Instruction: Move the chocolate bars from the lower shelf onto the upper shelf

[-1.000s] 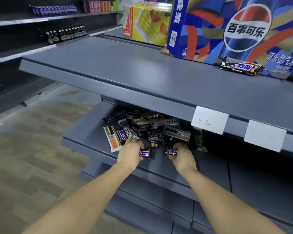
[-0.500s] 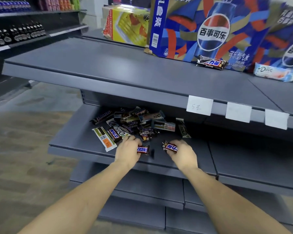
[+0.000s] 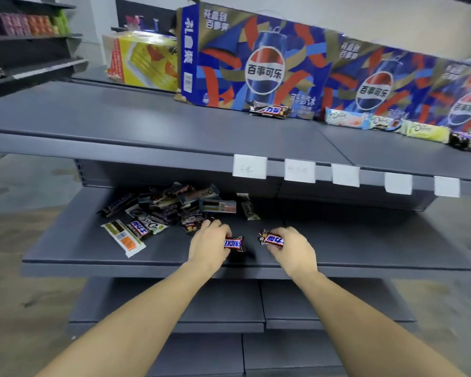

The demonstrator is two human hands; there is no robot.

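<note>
On the lower shelf, near its front edge, each hand has a Snickers bar. The left hand curls its fingers round one bar, whose free end sticks out toward the right; the right hand pinches another bar by one end, the wrapper's other end pointing left. Both bars sit low, close to the shelf surface, and I cannot tell whether they are lifted clear of it.

Behind the left hand lies the pile of mixed bars, with a few strays at its left and one at its right. That is the bulk of the work, not yet moved.

Up on the upper shelf, one Snickers rests against the Pepsi cartons, and a row of Dove bars runs off to the right along the cartons' foot. A yellow box stands further left at the back.

By my reckoning the task is early: a handful placed above, two in hand, most still below. Paper tags hang along the upper shelf's front lip.
</note>
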